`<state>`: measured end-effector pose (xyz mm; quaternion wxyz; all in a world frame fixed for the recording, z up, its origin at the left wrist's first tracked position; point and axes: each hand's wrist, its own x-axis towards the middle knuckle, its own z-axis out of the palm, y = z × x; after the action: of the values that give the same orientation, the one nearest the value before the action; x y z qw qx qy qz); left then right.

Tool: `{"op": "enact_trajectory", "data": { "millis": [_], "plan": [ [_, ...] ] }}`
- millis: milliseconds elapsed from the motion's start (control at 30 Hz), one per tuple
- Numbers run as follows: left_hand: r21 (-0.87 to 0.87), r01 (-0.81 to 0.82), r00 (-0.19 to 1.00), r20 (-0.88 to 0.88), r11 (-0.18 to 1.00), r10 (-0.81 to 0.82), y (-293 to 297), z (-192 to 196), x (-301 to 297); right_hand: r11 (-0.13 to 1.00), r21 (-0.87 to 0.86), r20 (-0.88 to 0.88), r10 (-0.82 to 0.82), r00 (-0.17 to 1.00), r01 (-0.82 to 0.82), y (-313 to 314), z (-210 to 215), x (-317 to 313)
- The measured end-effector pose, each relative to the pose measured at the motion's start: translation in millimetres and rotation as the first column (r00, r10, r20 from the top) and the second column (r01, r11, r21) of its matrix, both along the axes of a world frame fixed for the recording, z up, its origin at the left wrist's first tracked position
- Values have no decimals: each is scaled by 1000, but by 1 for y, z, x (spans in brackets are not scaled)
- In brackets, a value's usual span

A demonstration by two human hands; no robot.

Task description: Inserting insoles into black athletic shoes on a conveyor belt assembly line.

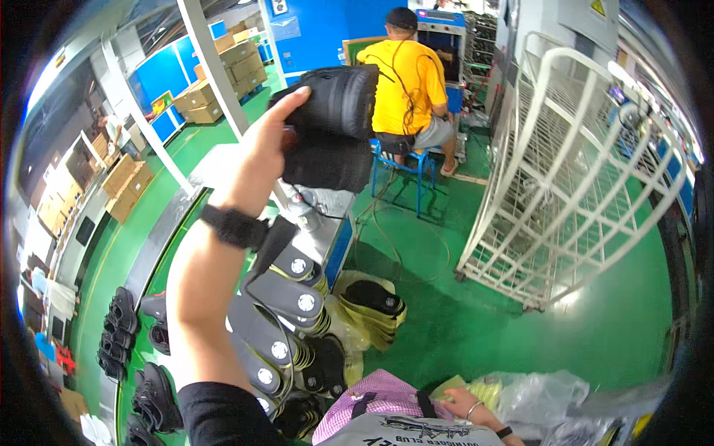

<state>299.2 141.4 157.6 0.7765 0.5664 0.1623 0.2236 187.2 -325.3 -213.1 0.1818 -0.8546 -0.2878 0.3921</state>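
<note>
My left hand (269, 145) is raised out in front, closed around a pair of black shoes (335, 104). The thumb lies along their near side, and the other fingers are mostly hidden behind them. Low at the right, next to my apron, my right hand (461, 404) has its fingers partly stretched over a yellow-green piece (448, 386); I see no firm grip. Below my left forearm, stacks of grey insoles (286, 294) with round white marks and yellow-green undersides lie in rows. Another insole stack (372, 297) sits in a clear bag beside them.
Black shoes (155, 398) stand in rows at the left. A white wire cage trolley (535, 178) is at the right. Ahead, a person in a yellow shirt (409, 82) sits on a blue stool (405, 165). Clear plastic bags (539, 398) lie near my right hand.
</note>
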Motion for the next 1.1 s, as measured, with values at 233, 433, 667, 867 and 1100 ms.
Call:
{"op": "enact_trajectory", "data": {
  "millis": [233, 433, 667, 867, 1100],
  "plan": [
    [117, -284, 913, 338, 952, 230, 116, -83, 194, 996, -18, -88, -87, 992, 86, -48, -125, 96],
    [45, -712, 699, -55, 701, 713, 205, -160, 272, 995, -94, -61, -41, 997, 35, -10, -175, 260],
    [247, -822, 427, -329, 513, 842, 220, -193, 318, 994, -94, -103, 45, 994, -55, 51, -205, 439],
    [460, -829, 82, -461, 317, 884, 254, -223, 356, 989, -66, -153, 117, 981, -129, 128, -228, 579],
    [495, -672, 10, -737, 550, 676, 324, -296, 369, 979, -85, -239, 163, 957, -188, 177, -245, 660]
  ]
}}
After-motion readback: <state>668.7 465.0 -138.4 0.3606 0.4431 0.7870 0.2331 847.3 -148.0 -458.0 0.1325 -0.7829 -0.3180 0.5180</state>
